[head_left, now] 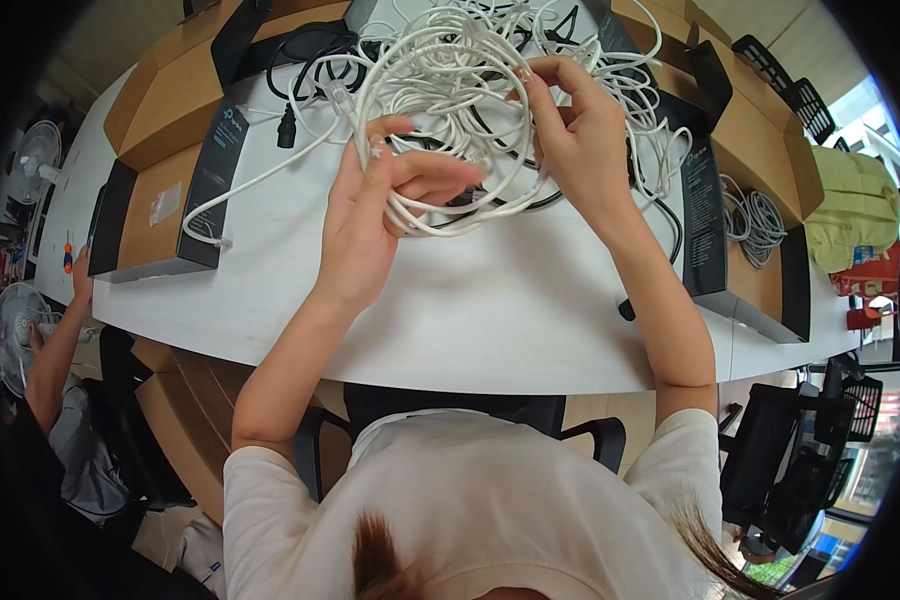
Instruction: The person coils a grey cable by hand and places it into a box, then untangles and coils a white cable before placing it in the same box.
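Note:
A coil of white network cable (448,231) hangs in loops between my two hands over the table. My left hand (368,205) is wrapped around the coil's left side, with the thumb against the loops and the other fingers curled through them. A clear plug (340,96) sticks up just above that hand. On the right side of the coil, my right hand (578,130) pinches the cable between thumb and fingertips. Behind the coil lies a tangled heap of white cables (618,75), partly hidden by it. One white cable end with a clear plug (222,242) trails left over a box edge.
An opened black and brown box (160,190) stands at left on the white table (510,340). Another box (745,170) at right holds a grey cable coil (755,228). A black cord's plug (287,128) lies near the heap. Another person's hand (82,280) is at far left.

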Action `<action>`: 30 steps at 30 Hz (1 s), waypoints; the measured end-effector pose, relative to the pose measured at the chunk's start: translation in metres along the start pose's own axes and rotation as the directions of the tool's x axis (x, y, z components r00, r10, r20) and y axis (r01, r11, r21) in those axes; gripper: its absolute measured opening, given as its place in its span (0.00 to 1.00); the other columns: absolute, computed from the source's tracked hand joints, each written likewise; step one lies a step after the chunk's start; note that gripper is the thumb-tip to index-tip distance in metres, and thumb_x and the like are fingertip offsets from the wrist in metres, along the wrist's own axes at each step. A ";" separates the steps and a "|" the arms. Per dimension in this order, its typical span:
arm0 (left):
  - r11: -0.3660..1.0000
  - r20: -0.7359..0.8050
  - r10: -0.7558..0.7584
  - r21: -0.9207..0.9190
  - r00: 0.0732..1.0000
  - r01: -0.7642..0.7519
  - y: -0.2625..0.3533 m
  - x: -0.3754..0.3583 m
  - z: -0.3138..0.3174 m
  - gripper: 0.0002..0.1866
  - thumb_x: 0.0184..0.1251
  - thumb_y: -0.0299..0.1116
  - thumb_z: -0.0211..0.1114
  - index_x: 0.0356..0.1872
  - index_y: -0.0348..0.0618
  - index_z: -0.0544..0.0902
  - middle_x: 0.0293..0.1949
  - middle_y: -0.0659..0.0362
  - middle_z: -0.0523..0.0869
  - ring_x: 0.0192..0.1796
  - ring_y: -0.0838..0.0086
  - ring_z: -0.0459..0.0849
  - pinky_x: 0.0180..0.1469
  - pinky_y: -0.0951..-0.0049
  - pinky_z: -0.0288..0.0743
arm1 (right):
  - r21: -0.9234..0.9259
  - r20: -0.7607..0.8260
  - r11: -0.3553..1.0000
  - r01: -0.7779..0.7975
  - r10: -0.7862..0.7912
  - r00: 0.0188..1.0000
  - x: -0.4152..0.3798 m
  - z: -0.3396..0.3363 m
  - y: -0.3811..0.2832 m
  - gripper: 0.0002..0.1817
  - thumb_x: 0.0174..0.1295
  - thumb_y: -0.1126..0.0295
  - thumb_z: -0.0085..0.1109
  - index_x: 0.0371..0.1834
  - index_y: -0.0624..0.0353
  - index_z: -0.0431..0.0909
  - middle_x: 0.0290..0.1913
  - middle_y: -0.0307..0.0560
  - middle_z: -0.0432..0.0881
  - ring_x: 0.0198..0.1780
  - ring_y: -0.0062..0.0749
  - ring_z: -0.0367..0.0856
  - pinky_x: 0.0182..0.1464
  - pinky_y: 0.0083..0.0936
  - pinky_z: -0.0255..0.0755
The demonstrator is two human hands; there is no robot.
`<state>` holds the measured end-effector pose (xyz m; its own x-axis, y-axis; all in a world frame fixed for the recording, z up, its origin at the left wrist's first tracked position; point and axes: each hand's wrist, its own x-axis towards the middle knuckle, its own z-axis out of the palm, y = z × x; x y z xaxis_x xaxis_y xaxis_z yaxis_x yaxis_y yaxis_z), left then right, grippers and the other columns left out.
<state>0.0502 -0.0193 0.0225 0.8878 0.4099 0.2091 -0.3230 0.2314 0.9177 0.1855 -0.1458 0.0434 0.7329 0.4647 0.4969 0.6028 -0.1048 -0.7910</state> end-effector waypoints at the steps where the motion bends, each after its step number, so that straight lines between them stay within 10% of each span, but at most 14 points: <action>1: 0.999 0.065 0.024 -0.046 0.998 -0.021 -0.002 0.002 -0.006 0.19 0.78 0.44 0.30 0.55 0.42 0.62 0.30 0.53 0.82 0.28 0.70 0.83 0.45 0.67 0.81 | 0.046 0.010 0.999 -0.025 0.024 1.000 0.000 0.001 0.000 0.08 0.64 0.71 0.55 0.37 0.65 0.77 0.28 0.45 0.82 0.20 0.23 0.77 0.24 0.22 0.70; 8: 1.000 0.322 0.005 -0.024 0.947 0.002 -0.001 0.006 -0.025 0.14 0.78 0.42 0.36 0.42 0.43 0.64 0.18 0.60 0.74 0.13 0.81 0.71 0.34 0.74 0.82 | -0.199 -0.041 0.893 0.403 -0.419 0.907 0.007 -0.021 -0.024 0.10 0.60 0.74 0.59 0.45 0.57 0.81 0.51 0.43 0.82 0.47 0.28 0.82 0.44 0.22 0.76; 11: 0.996 0.403 -0.087 0.056 0.911 0.070 -0.001 0.000 -0.020 0.14 0.78 0.42 0.37 0.41 0.42 0.65 0.18 0.59 0.75 0.12 0.83 0.69 0.27 0.80 0.77 | -0.386 0.225 0.551 0.740 -0.722 0.655 0.011 -0.030 -0.029 0.14 0.54 0.78 0.61 0.45 0.55 0.82 0.52 0.42 0.82 0.52 0.34 0.79 0.50 0.26 0.73; 16: 0.966 0.468 -0.245 0.192 0.849 0.173 0.011 -0.010 -0.005 0.15 0.78 0.41 0.39 0.43 0.39 0.67 0.19 0.58 0.76 0.12 0.84 0.67 0.16 0.85 0.60 | -0.241 0.417 0.576 0.781 -0.665 0.620 -0.004 -0.024 -0.038 0.16 0.47 0.77 0.62 0.43 0.54 0.83 0.44 0.40 0.82 0.49 0.37 0.78 0.49 0.29 0.71; 30: 0.993 0.503 -0.117 0.084 0.856 0.086 0.014 -0.009 -0.006 0.18 0.78 0.43 0.37 0.50 0.37 0.66 0.22 0.53 0.80 0.17 0.76 0.77 0.24 0.81 0.69 | -0.307 0.212 0.600 0.739 -0.714 0.668 -0.001 -0.037 -0.046 0.09 0.53 0.74 0.63 0.38 0.57 0.82 0.34 0.40 0.80 0.36 0.33 0.73 0.37 0.27 0.67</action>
<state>0.0355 -0.0150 0.0315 0.9629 -0.1200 0.2418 -0.2167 0.1907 0.9574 0.1683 -0.1736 0.0927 -0.0076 0.5712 0.8208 0.9999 0.0109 0.0017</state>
